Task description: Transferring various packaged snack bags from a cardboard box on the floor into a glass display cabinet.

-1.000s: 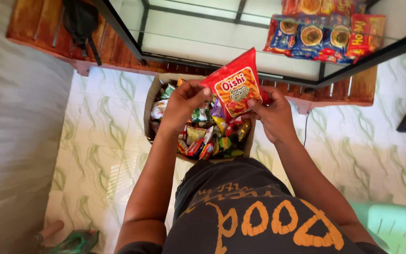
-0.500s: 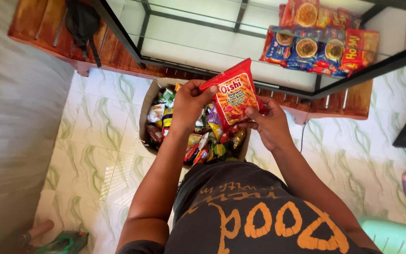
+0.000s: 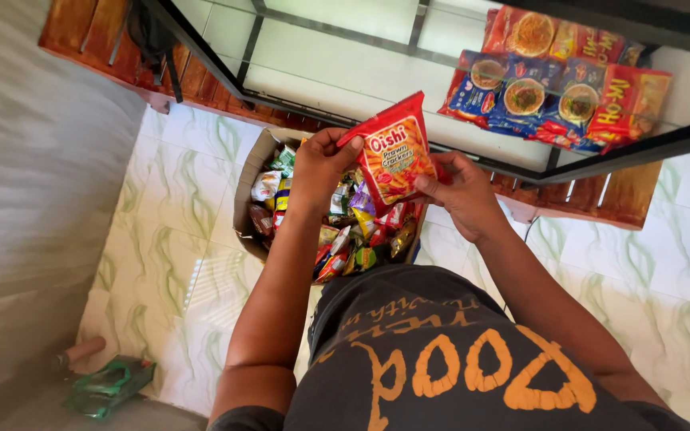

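A red and orange snack packet is held up in front of me by both hands. My left hand pinches its upper left corner, and my right hand grips its right edge. Below the packet a cardboard box stands on the tiled floor, filled with several mixed snack packets in many colours.
A glass display case with a black metal frame stands ahead on wooden slats. Red and blue noodle packets lie on its shelf at the right. A grey wall is at the left, and a green packet lies on the floor.
The snack packet and both hands have shifted slightly and come a little lower and closer; the view has tilted, showing more of the glass case shelf.
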